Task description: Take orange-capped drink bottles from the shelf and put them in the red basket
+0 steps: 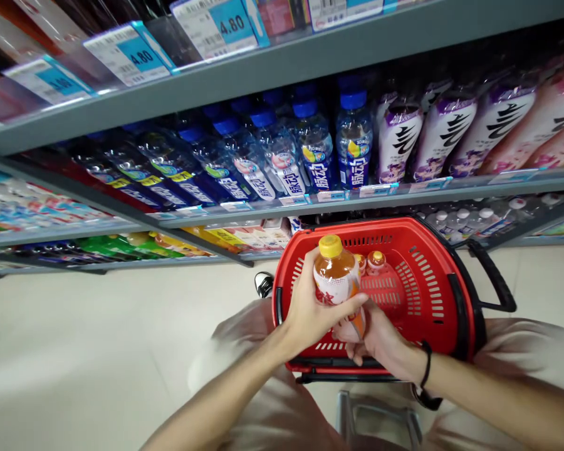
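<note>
Both hands hold one drink bottle (336, 279) with a yellow cap, amber liquid and a white-and-orange label, above a red shopping basket (418, 241). My left hand (305, 307) wraps round its side, the thumb stretched across the label. Lower down, my right hand (380, 332) has its fingers at the bottle's base; some of them are hidden behind it. Inside the basket, beyond the held bottle, stand two small bottles (376, 262) with orange-yellow caps, one partly covered. The basket's black handle (498, 282) sticks out to the right.
In front, a shelf (263, 210) carries blue-capped bottles (354, 138) and white-and-purple bottles (399, 141). Price tags line the shelf edge (282, 69) above. My knees flank the basket, with a grey metal frame (380, 413) below and a shoe (264, 284) at its left.
</note>
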Demonstrator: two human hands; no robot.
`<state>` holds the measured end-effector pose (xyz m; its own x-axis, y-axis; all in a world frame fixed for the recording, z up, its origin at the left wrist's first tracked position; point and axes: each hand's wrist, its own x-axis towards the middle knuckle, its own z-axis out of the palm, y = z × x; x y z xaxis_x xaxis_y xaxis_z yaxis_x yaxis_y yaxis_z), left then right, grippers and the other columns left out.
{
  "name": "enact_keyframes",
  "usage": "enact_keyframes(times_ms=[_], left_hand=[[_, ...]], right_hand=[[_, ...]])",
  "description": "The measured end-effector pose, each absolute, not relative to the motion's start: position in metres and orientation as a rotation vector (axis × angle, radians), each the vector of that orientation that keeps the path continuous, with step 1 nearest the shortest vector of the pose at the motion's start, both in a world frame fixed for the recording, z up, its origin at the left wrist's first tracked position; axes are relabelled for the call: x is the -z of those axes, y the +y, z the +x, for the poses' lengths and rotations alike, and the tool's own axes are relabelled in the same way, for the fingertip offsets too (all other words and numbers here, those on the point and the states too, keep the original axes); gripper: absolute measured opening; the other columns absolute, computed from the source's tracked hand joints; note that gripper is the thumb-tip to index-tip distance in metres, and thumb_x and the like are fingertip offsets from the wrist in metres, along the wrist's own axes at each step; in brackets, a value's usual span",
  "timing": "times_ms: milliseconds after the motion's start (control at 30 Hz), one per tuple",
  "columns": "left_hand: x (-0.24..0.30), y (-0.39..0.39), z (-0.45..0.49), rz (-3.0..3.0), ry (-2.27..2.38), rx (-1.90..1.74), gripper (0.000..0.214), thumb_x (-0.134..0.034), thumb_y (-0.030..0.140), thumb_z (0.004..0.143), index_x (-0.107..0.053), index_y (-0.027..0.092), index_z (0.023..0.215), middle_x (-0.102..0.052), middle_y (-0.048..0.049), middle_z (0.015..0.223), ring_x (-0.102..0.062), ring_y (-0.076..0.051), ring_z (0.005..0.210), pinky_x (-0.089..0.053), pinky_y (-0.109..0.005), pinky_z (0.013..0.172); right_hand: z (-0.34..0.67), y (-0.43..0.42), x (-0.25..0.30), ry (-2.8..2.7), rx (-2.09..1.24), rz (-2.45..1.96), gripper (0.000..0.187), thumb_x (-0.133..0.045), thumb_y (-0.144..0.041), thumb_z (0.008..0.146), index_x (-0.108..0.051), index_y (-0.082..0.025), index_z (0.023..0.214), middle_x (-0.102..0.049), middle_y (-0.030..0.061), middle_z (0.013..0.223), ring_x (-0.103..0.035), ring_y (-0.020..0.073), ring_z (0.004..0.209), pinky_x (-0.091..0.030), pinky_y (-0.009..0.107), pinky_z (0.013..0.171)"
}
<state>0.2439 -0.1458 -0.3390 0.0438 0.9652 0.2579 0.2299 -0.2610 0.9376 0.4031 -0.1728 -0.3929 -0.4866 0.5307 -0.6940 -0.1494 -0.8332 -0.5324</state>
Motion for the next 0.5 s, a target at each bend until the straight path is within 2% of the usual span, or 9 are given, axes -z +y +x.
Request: enact_keyframes(times_ms=[100, 200, 300, 433, 500], left_hand=[[0.339, -0.144, 0.244, 1.697, 1.220, -1.238, 0.084, -0.093, 0.034, 0.068, -0.044, 0.020, 0.135, -0.064, -0.0078, 0.120, -0.065, -0.023, 0.106, -0.054, -0.037, 0.095], [0.340, -0.145, 0.245, 1.744, 1.059, -1.166, 0.081, -0.090, 0.032, 0.071, -0.042, 0.019, 0.135, -0.062, -0.0104, 0.123, -0.064, -0.024, 0.110, -0.053, -0.038, 0.098], [0.344, -0.150, 0.247, 1.662, 0.880, -1.123, 0.071, -0.085, 0.029, 0.078, -0.045, 0.020, 0.136, -0.060, -0.0112, 0.128, -0.062, -0.024, 0.115, -0.053, -0.037, 0.100], [0.352, -0.156, 0.247, 1.405, 0.771, -1.062, 0.062, -0.083, 0.034, 0.081, -0.052, 0.018, 0.132, -0.065, -0.0061, 0.103, -0.065, -0.017, 0.084, -0.055, -0.025, 0.072], [0.354, -0.158, 0.249, 1.369, 0.782, -1.052, 0.063, -0.085, 0.034, 0.078, -0.055, 0.016, 0.130, -0.065, -0.0047, 0.094, -0.062, -0.015, 0.075, -0.053, -0.024, 0.066]], right_hand=[[0.407, -0.168, 0.397, -0.656, -2.272, -1.420, 0.072, -0.016, -0.062, 0.104, -0.063, -0.010, 0.088, -0.064, 0.0084, 0.067, -0.046, 0.0078, 0.036, -0.025, 0.017, 0.037], [0.415, -0.170, 0.401, -0.723, -2.338, -1.498, 0.081, -0.001, -0.059, 0.105, -0.062, -0.010, 0.084, -0.063, 0.0101, 0.063, -0.036, 0.0044, 0.032, -0.013, 0.016, 0.036], [0.419, -0.177, 0.405, -0.798, -2.546, -1.426, 0.088, 0.010, -0.052, 0.103, -0.062, -0.008, 0.078, -0.064, 0.0141, 0.063, -0.033, 0.0046, 0.030, -0.012, 0.017, 0.033], [0.417, -0.183, 0.410, -0.797, -3.015, -1.223, 0.085, 0.007, -0.054, 0.101, -0.062, -0.009, 0.076, -0.063, 0.0165, 0.060, -0.042, 0.0118, 0.030, -0.016, 0.021, 0.028], [0.416, -0.185, 0.412, -0.813, -3.064, -1.172, 0.083, 0.005, -0.054, 0.100, -0.062, -0.009, 0.076, -0.063, 0.0165, 0.060, -0.044, 0.0133, 0.030, -0.017, 0.021, 0.027]])
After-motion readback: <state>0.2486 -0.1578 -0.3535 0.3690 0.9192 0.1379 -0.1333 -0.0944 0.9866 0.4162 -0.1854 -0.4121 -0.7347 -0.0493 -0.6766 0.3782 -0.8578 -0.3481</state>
